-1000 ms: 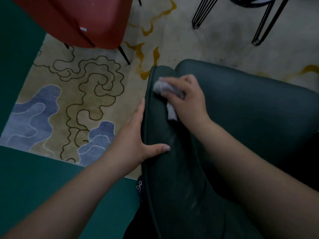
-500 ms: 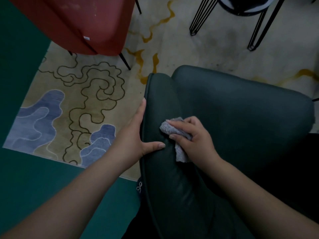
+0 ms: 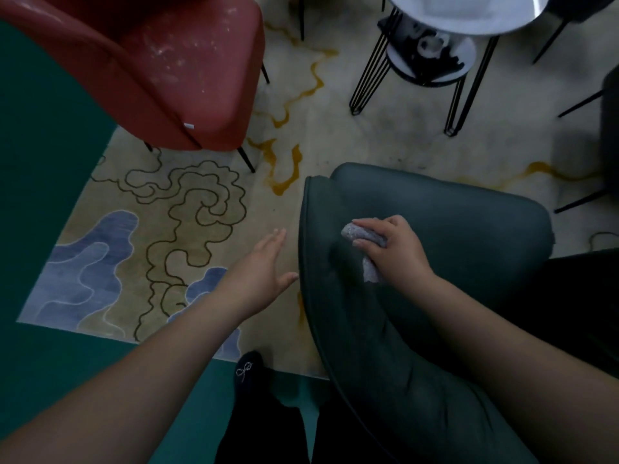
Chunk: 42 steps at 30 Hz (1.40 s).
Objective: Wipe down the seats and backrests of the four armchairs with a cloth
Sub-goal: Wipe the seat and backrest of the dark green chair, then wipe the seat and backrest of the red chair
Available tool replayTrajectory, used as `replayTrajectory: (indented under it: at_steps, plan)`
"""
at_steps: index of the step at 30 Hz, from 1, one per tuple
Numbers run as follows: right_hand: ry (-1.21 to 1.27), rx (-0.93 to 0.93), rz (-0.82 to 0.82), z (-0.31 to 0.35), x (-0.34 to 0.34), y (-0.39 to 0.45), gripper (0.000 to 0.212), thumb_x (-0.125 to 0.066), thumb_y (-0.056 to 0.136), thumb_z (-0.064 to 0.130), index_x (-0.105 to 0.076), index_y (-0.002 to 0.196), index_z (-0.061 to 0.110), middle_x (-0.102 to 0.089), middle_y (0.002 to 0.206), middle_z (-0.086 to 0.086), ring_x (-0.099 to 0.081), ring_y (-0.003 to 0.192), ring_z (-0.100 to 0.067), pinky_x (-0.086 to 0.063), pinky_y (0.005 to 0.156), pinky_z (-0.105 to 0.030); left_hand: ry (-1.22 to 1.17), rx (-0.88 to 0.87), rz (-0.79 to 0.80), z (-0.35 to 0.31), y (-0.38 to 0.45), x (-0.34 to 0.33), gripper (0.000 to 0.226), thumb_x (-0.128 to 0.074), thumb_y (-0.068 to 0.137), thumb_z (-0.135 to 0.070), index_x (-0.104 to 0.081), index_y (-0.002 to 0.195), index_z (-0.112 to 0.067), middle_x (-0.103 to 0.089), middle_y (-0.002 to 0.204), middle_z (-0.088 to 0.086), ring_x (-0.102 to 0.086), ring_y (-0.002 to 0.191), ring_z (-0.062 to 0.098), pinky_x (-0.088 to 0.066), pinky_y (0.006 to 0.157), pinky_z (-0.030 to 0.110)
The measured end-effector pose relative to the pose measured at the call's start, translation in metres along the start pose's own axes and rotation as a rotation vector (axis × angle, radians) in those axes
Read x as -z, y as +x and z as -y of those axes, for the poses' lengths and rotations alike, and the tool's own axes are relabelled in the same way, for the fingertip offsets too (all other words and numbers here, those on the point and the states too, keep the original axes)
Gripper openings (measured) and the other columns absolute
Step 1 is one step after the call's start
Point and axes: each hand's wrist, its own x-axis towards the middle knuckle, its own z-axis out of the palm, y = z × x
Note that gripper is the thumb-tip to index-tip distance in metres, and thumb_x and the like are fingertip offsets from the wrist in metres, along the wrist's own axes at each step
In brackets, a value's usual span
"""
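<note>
Patterned rug [image 3: 187,209] below — right hand [image 3: 397,251] grips cloth [image 3: 363,237], left hand [image 3: 264,266] flat.

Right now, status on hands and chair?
Right hand grips cloth on green armchair. Left hand open, off the chair. Nothing in the way.

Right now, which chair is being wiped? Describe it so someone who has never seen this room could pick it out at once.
On the patterned rug, look at the lower right, nearest the camera: the dark green armchair. The right hand presses a grey cloth onto it, while the left hand hangs open beside its edge. Its neighbour, the red armchair at upper left, has nobody touching it.
</note>
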Motion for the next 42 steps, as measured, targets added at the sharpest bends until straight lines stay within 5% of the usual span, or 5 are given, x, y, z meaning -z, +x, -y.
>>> replayTrajectory:
  at_steps: [14, 25, 42]
  plan:
    - [-0.089, 0.064, -0.090, 0.157, -0.078, 0.005, 0.035, -0.064, 0.088, 0.036, -0.061, 0.122, 0.030, -0.043, 0.100, 0.001, -0.049, 0.090, -0.013, -0.041, 0.083, -0.025, 0.380, -0.018, -0.132, 0.128, -0.029, 0.131, 0.078, -0.051, 0.091, -0.052, -0.013, 0.153, -0.022, -0.021, 0.158, -0.001, -0.024, 0.143, 0.020, -0.023, 0.115, 0.038]
    - [-0.164, 0.050, -0.122, 0.215, -0.124, 0.059, 0.036, -0.061, 0.088, 0.043, -0.059, 0.123, 0.036, -0.042, 0.099, 0.004, -0.047, 0.086, -0.010, -0.037, 0.076, -0.023, 0.370, 0.024, -0.116, 0.191, -0.001, 0.176, 0.077, -0.047, 0.093, -0.052, -0.010, 0.153, -0.023, -0.019, 0.159, -0.004, -0.016, 0.146, 0.020, -0.012, 0.118, 0.040]
    - [-0.163, 0.003, -0.128, 0.254, -0.091, 0.285, 0.034, -0.059, 0.088, 0.047, -0.057, 0.121, 0.039, -0.038, 0.097, 0.005, -0.043, 0.072, -0.005, -0.036, 0.069, -0.025, 0.379, 0.034, -0.170, 0.185, 0.188, 0.283, 0.072, -0.042, 0.095, -0.052, -0.013, 0.153, -0.020, -0.017, 0.160, -0.003, -0.012, 0.146, 0.019, -0.009, 0.119, 0.041]
